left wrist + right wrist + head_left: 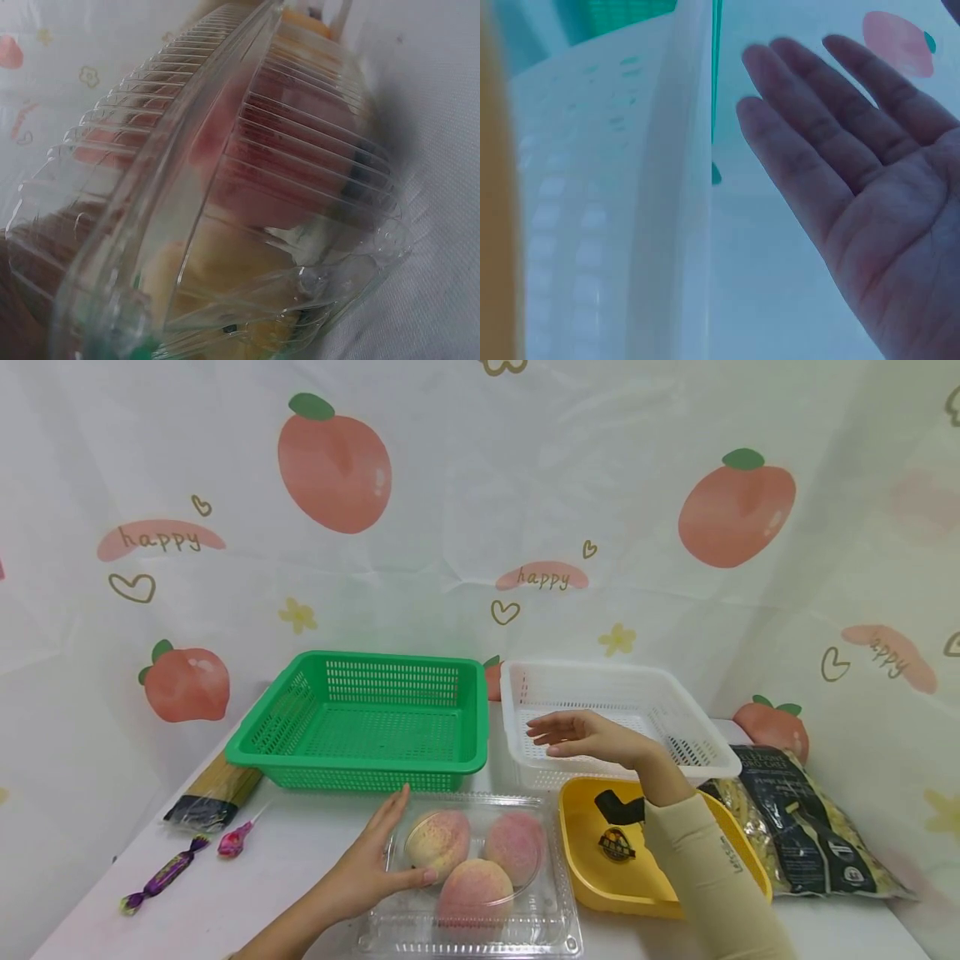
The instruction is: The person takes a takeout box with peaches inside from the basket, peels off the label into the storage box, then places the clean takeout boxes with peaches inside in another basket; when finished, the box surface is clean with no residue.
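A clear plastic clamshell box (551,906) with three pink-yellow peaches (474,893) inside sits at the front middle of the table. My left hand (367,864) rests on the box's left side, fingers extended along its edge and thumb over the lid. Seen close in the left wrist view, the ribbed wall of the box (300,120) covers most of the picture. My right hand (588,737) is raised at the white basket (697,731), holding nothing. Its fingers (802,161) are straight and apart in the right wrist view.
A green basket (476,727) stands behind the box. Under my right forearm, a yellow basket (600,881) contains a black object (621,807). Bagged pasta (810,827) lies far right. On the left are a noodle pack (213,789), a lollipop (236,841) and a wrapped candy (167,874).
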A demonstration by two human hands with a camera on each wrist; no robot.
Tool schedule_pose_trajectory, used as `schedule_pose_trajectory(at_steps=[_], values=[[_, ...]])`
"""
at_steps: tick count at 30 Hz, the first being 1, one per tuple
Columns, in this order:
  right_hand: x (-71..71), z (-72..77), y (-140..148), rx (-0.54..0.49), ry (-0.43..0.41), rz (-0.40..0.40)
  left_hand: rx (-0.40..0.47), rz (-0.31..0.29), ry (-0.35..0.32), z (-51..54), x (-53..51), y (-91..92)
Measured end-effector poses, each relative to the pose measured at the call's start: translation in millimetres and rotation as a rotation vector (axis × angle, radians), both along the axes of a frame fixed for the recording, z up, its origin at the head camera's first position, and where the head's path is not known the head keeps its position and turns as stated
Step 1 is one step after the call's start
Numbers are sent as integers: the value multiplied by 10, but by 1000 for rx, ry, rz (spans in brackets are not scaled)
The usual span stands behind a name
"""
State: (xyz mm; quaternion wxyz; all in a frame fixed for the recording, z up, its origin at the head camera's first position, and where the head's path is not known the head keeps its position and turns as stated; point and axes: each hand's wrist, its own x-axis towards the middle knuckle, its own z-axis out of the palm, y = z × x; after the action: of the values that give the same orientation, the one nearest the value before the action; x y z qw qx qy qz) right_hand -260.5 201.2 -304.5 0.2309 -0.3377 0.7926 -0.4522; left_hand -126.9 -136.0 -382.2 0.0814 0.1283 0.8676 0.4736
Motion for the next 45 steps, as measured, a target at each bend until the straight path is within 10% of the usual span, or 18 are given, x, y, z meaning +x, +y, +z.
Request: schedule_pose_trajectory(at_steps=[18,35,45], values=[[-481,-50,-728,-88,-87,-102,-14,1,4,1,6,0],[-849,-113,-1276,-368,-489,-638,3,-10,7,-20,-17,-3],[-911,-322,-1478,-266,-358,-808,-5,-13,2,-7,-4,-24]])
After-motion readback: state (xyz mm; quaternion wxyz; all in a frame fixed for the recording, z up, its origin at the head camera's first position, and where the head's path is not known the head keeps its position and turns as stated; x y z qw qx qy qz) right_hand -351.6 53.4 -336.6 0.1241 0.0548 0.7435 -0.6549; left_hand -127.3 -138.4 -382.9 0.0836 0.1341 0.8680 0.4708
